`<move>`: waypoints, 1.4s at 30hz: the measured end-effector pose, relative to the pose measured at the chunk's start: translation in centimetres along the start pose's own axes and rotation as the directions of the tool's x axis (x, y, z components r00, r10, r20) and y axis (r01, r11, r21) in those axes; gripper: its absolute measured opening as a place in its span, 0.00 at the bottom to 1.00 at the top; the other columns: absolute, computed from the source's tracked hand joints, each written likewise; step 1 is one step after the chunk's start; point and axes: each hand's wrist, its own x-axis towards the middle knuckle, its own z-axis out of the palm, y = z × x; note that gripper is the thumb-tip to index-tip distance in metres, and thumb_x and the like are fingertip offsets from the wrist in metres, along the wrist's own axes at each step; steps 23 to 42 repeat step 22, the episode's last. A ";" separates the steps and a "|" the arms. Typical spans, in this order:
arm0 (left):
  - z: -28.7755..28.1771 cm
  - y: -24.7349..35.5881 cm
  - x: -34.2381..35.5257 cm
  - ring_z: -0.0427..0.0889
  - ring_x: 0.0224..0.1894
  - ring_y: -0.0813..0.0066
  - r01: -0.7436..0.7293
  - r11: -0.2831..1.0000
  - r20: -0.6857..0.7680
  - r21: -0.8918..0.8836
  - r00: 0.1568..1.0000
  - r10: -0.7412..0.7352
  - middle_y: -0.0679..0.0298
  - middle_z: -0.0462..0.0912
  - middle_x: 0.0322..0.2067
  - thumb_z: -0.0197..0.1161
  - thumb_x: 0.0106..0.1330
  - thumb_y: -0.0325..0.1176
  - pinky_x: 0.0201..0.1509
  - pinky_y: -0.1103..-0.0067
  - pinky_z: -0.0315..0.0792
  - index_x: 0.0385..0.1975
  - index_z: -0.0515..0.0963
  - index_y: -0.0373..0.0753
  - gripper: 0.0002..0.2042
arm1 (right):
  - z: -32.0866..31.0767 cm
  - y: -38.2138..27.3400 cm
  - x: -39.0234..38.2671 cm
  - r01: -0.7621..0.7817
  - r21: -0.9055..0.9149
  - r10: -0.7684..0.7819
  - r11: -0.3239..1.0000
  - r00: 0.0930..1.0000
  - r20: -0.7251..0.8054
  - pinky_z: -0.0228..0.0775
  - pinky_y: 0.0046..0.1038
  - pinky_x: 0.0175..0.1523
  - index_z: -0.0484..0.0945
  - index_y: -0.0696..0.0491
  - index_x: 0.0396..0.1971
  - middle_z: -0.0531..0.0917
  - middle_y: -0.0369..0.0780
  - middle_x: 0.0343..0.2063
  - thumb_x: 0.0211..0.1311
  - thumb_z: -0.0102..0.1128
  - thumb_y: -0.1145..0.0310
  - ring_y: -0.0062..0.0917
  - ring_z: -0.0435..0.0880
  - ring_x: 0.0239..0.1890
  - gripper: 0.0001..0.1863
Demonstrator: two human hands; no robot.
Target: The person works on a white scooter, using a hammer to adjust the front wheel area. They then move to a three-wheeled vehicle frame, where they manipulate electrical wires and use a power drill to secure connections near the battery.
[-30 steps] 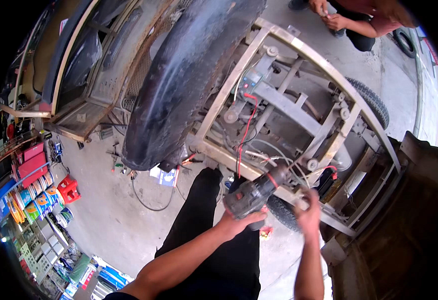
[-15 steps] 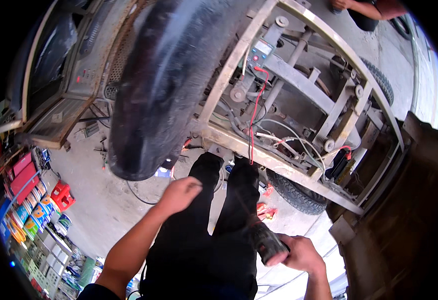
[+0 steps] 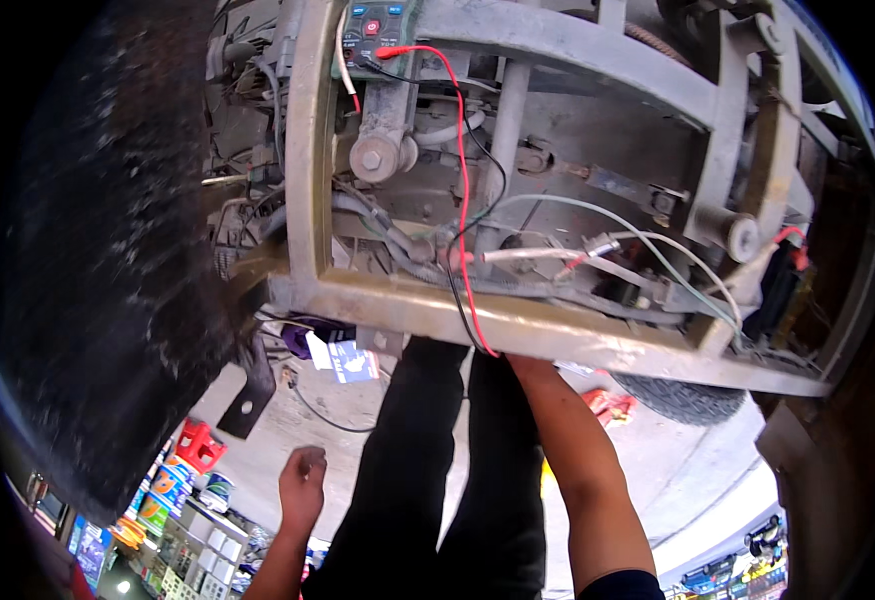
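Note:
My left hand (image 3: 303, 487) hangs in the air low on the left, beside my black-trousered legs (image 3: 413, 440). Its fingers are loosely curled, and nothing shows in them. My right forearm (image 3: 583, 450) reaches up to the tan metal frame rail (image 3: 578, 335); the hand itself is hidden at or under the rail, so its grip does not show. Over that rail hang a red test lead (image 3: 466, 190) and a black test lead (image 3: 455, 270). Both run from a multimeter (image 3: 373, 30) resting at the top of the frame.
A large dark curved panel (image 3: 108, 250) fills the left. Inside the frame, pale loose wires (image 3: 648, 240) cross. A tyre (image 3: 683, 397) sits beyond the rail at right, near red wrapping (image 3: 608, 405). Lower left are a red stool (image 3: 199, 445) and stacked colourful tubs (image 3: 166, 490).
The view has come closer to the frame. My right hand, earlier around a dark power tool by my leg, has gone to the rail, out of sight. My left hand has dropped lower.

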 end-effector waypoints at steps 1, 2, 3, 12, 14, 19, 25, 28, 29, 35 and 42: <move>0.0 -0.8 -0.1 0.79 0.38 0.80 -0.011 1.000 -0.023 0.011 1.000 0.011 0.64 0.82 0.34 0.57 0.66 0.25 0.44 0.82 0.71 0.40 0.78 0.34 0.06 | 1.7 -0.5 1.3 0.011 -0.011 -0.011 1.000 1.000 0.011 0.57 0.46 0.67 0.67 0.51 0.59 0.72 0.46 0.59 0.63 0.52 0.61 0.45 0.66 0.63 0.24; 0.1 -0.9 -0.3 0.78 0.38 0.80 0.055 0.998 -0.038 0.002 0.998 -0.055 0.64 0.81 0.34 0.57 0.65 0.23 0.46 0.82 0.71 0.39 0.78 0.34 0.06 | 3.4 -0.8 2.2 0.012 -0.013 -0.012 1.000 0.999 0.030 0.58 0.45 0.66 0.68 0.52 0.58 0.72 0.47 0.58 0.63 0.53 0.62 0.45 0.67 0.62 0.23; 0.0 -1.3 -1.2 0.77 0.38 0.79 0.136 0.990 -0.064 -0.022 0.988 -0.138 0.65 0.81 0.34 0.56 0.64 0.21 0.47 0.82 0.71 0.39 0.77 0.33 0.06 | 4.4 -1.4 2.9 0.034 -0.023 -0.033 0.999 0.998 0.053 0.59 0.45 0.64 0.69 0.52 0.56 0.73 0.47 0.56 0.62 0.53 0.62 0.45 0.68 0.60 0.22; -0.2 -14.8 -11.3 0.84 0.36 0.72 0.501 0.865 -0.046 0.012 0.864 -0.501 0.59 0.86 0.33 0.62 0.63 0.31 0.44 0.78 0.76 0.39 0.81 0.34 0.09 | 8.2 -2.6 4.3 0.162 -0.039 -0.155 0.986 0.977 0.148 0.67 0.45 0.55 0.74 0.54 0.44 0.78 0.48 0.44 0.58 0.54 0.66 0.46 0.76 0.49 0.15; -1.0 -16.4 -14.3 0.86 0.40 0.68 0.538 0.817 -0.068 0.208 0.841 -0.537 0.56 0.87 0.35 0.63 0.63 0.36 0.46 0.76 0.76 0.39 0.82 0.35 0.11 | 8.4 -3.2 3.1 0.251 -0.037 -0.239 0.967 0.949 0.204 0.69 0.45 0.53 0.76 0.54 0.42 0.79 0.49 0.41 0.56 0.54 0.66 0.46 0.78 0.46 0.14; -4.0 -26.4 -22.4 0.86 0.37 0.66 0.657 0.713 -0.045 0.242 0.742 -0.669 0.57 0.87 0.34 0.64 0.60 0.38 0.43 0.72 0.77 0.33 0.85 0.37 0.11 | 6.1 -2.7 -4.3 0.576 0.003 -0.536 0.817 0.759 0.371 0.74 0.45 0.47 0.79 0.55 0.35 0.82 0.50 0.34 0.54 0.55 0.68 0.46 0.82 0.40 0.10; -5.1 -33.7 -24.3 0.86 0.31 0.68 0.715 0.697 -0.010 -0.053 0.698 -0.716 0.57 0.87 0.32 0.64 0.60 0.36 0.39 0.72 0.79 0.34 0.84 0.38 0.09 | 1.7 -7.2 -7.2 0.541 -0.119 -0.433 0.832 0.769 0.470 0.75 0.42 0.47 0.80 0.56 0.34 0.83 0.48 0.33 0.54 0.54 0.68 0.44 0.83 0.38 0.10; -5.1 -33.7 -24.3 0.86 0.31 0.68 0.715 0.697 -0.010 -0.053 0.698 -0.716 0.57 0.87 0.32 0.64 0.60 0.36 0.39 0.72 0.79 0.34 0.84 0.38 0.09 | 1.7 -7.2 -7.2 0.541 -0.119 -0.433 0.832 0.769 0.470 0.75 0.42 0.47 0.80 0.56 0.34 0.83 0.48 0.33 0.54 0.54 0.68 0.44 0.83 0.38 0.10; -5.1 -33.7 -24.3 0.86 0.31 0.68 0.715 0.697 -0.010 -0.053 0.698 -0.716 0.57 0.87 0.32 0.64 0.60 0.36 0.39 0.72 0.79 0.34 0.84 0.38 0.09 | 1.7 -7.2 -7.2 0.541 -0.119 -0.433 0.832 0.769 0.470 0.75 0.42 0.47 0.80 0.56 0.34 0.83 0.48 0.33 0.54 0.54 0.68 0.44 0.83 0.38 0.10; -5.1 -33.7 -24.3 0.86 0.31 0.68 0.715 0.697 -0.010 -0.053 0.698 -0.716 0.57 0.87 0.32 0.64 0.60 0.36 0.39 0.72 0.79 0.34 0.84 0.38 0.09 | 1.7 -7.2 -7.2 0.541 -0.119 -0.433 0.832 0.769 0.470 0.75 0.42 0.47 0.80 0.56 0.34 0.83 0.48 0.33 0.54 0.54 0.68 0.44 0.83 0.38 0.10; -5.1 -33.7 -24.3 0.86 0.31 0.68 0.715 0.697 -0.010 -0.053 0.698 -0.716 0.57 0.87 0.32 0.64 0.60 0.36 0.39 0.72 0.79 0.34 0.84 0.38 0.09 | 1.7 -7.2 -7.2 0.541 -0.119 -0.433 0.832 0.769 0.470 0.75 0.42 0.47 0.80 0.56 0.34 0.83 0.48 0.33 0.54 0.54 0.68 0.44 0.83 0.38 0.10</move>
